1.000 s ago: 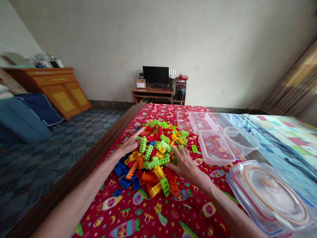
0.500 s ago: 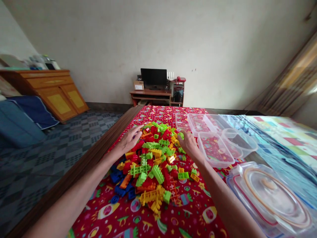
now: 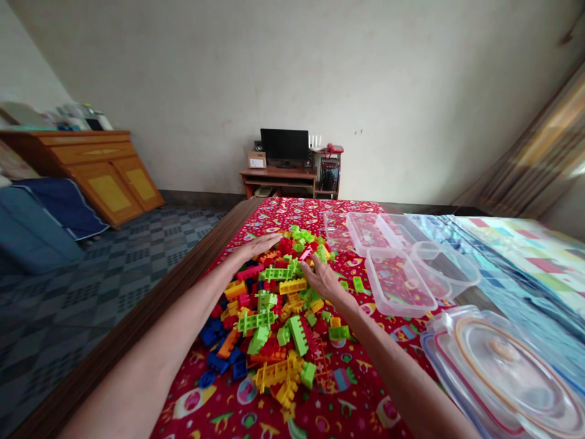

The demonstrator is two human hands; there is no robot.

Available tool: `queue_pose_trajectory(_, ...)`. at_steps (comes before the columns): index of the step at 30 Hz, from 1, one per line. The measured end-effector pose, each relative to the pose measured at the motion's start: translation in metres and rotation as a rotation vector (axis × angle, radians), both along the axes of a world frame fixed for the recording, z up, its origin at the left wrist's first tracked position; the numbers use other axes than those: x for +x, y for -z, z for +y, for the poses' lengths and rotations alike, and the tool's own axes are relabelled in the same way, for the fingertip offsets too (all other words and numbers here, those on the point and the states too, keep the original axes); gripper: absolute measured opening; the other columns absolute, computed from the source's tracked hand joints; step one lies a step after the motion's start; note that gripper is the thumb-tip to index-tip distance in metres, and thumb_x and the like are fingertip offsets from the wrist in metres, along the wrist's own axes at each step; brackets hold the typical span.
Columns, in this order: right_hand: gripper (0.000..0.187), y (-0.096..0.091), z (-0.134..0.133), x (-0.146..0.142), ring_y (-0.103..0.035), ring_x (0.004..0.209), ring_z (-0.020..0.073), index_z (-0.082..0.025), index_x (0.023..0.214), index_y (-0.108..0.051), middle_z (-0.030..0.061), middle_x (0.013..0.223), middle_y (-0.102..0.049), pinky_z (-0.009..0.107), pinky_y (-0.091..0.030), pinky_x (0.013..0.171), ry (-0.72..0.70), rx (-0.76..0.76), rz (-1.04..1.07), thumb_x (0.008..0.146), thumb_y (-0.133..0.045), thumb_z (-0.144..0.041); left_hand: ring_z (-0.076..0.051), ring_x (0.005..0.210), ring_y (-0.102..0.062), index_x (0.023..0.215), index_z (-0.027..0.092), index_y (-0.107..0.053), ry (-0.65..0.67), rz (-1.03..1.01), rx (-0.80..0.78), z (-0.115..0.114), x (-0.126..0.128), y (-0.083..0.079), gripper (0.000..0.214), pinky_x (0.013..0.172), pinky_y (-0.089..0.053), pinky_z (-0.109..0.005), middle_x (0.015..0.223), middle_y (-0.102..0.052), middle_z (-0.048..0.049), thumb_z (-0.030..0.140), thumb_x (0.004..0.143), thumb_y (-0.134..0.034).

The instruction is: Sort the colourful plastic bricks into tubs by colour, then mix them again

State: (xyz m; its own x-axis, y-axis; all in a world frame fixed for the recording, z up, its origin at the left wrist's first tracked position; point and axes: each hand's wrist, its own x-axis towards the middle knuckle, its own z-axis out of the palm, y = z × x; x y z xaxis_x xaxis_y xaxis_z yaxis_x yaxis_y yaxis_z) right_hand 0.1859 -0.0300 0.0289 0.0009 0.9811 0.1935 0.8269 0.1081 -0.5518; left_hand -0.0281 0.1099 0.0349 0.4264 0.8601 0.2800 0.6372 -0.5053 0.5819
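Note:
A heap of plastic building bricks [image 3: 274, 311] in green, yellow, red, orange and blue lies on a red patterned tablecloth [image 3: 347, 408]. My left hand [image 3: 258, 245] rests flat on the heap's far left side, fingers stretched out. My right hand [image 3: 322, 277] lies on the bricks near the heap's middle right, fingers spread and pressing among them. Neither hand visibly holds a brick. Loose green and yellow bricks [image 3: 338, 332] lie beside my right wrist.
Several clear plastic containers [image 3: 402, 283] stand right of the heap, with stacked lids [image 3: 507, 366] nearer me. The table's wooden edge [image 3: 150, 305] runs along the left. A desk with a monitor [image 3: 284, 145] stands at the far wall, a wooden cabinet [image 3: 100, 177] at left.
My right hand has pulled back from the heap's far right edge toward its middle. My left hand has slid slightly farther along the far side. The bricks have spread toward me.

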Motion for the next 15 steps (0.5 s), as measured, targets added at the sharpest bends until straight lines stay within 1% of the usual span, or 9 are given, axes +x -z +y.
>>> queue_pose_trajectory(2,0.046,-0.014,-0.003,0.001,-0.067,0.082,0.0208,-0.013,0.126,-0.057,0.011,0.087,-0.072,0.029,-0.047,0.074,-0.101,0.006,0.034,0.095,-0.04,-0.043,-0.025,0.128,-0.051,0.123,0.024,-0.063,0.055,0.056,-0.104,-0.007,0.001,-0.011,0.059,0.108,-0.037,-0.039,0.136,-0.056,-0.0058,0.061,0.083,-0.042)
queue_pose_trajectory(3,0.044,-0.021,-0.002,0.002,-0.067,0.08,0.0197,-0.015,0.123,-0.06,0.0099,0.085,-0.072,0.027,-0.046,0.072,-0.126,0.018,0.041,0.095,-0.04,-0.042,-0.025,0.132,-0.046,0.126,0.023,-0.06,0.089,0.08,-0.154,-0.012,0.001,-0.017,0.063,0.11,-0.033,-0.038,0.14,-0.052,-0.0059,0.064,0.083,-0.04)
queue_pose_trajectory(4,0.042,-0.028,0.0,0.005,-0.067,0.078,0.019,-0.016,0.12,-0.063,0.0091,0.084,-0.072,0.027,-0.046,0.071,-0.12,0.033,0.036,0.095,-0.039,-0.041,-0.025,0.135,-0.042,0.129,0.022,-0.058,0.115,0.09,-0.181,-0.016,0.0,-0.023,0.066,0.112,-0.03,-0.038,0.143,-0.048,-0.0061,0.066,0.083,-0.038)
queue_pose_trajectory(6,0.039,-0.04,0.01,0.011,-0.067,0.077,0.0193,-0.017,0.112,-0.067,0.0091,0.081,-0.072,0.027,-0.045,0.07,-0.045,0.062,-0.01,0.095,-0.038,-0.037,-0.027,0.137,-0.038,0.131,0.02,-0.056,0.142,0.07,-0.181,-0.026,-0.002,-0.035,0.071,0.113,-0.027,-0.038,0.145,-0.046,-0.0074,0.068,0.083,-0.036)
queue_pose_trajectory(7,0.038,-0.046,0.018,0.013,-0.068,0.079,0.0201,-0.018,0.109,-0.069,0.0096,0.082,-0.072,0.027,-0.045,0.071,0.01,0.078,-0.043,0.094,-0.038,-0.035,-0.027,0.137,-0.039,0.133,0.02,-0.054,0.152,0.047,-0.172,-0.031,-0.003,-0.039,0.073,0.113,-0.028,-0.038,0.144,-0.048,-0.0083,0.069,0.083,-0.036)
queue_pose_trajectory(9,0.037,-0.054,0.037,0.016,-0.068,0.086,0.0221,-0.019,0.109,-0.068,0.0108,0.087,-0.073,0.028,-0.045,0.074,0.098,0.108,-0.102,0.094,-0.037,-0.034,-0.027,0.133,-0.044,0.136,0.018,-0.051,0.173,-0.011,-0.159,-0.039,-0.005,-0.046,0.076,0.11,-0.034,-0.038,0.14,-0.053,-0.0101,0.071,0.083,-0.037)
queue_pose_trajectory(10,0.037,-0.056,0.047,0.016,-0.067,0.09,0.0226,-0.019,0.112,-0.067,0.011,0.091,-0.073,0.029,-0.045,0.076,0.116,0.115,-0.122,0.095,-0.037,-0.033,-0.027,0.13,-0.047,0.137,0.018,-0.049,0.178,-0.039,-0.149,-0.043,-0.007,-0.048,0.077,0.108,-0.036,-0.038,0.138,-0.054,-0.0107,0.072,0.083,-0.037)
queue_pose_trajectory(12,0.039,-0.056,0.068,0.012,-0.066,0.096,0.0224,-0.021,0.12,-0.062,0.0103,0.098,-0.072,0.03,-0.046,0.08,0.108,0.115,-0.152,0.096,-0.035,-0.034,-0.027,0.126,-0.051,0.137,0.017,-0.049,0.154,-0.074,-0.099,-0.048,-0.011,-0.05,0.079,0.106,-0.04,-0.039,0.137,-0.056,-0.0112,0.073,0.082,-0.036)
queue_pose_trajectory(15,0.043,-0.049,0.091,0.003,-0.064,0.104,0.0229,-0.022,0.129,-0.055,0.0113,0.11,-0.07,0.032,-0.046,0.086,0.018,0.092,-0.218,0.097,-0.035,-0.041,-0.029,0.125,-0.053,0.135,0.015,-0.051,0.034,-0.04,0.001,-0.055,-0.026,-0.047,0.081,0.106,-0.039,-0.04,0.137,-0.056,-0.0125,0.074,0.082,-0.034)
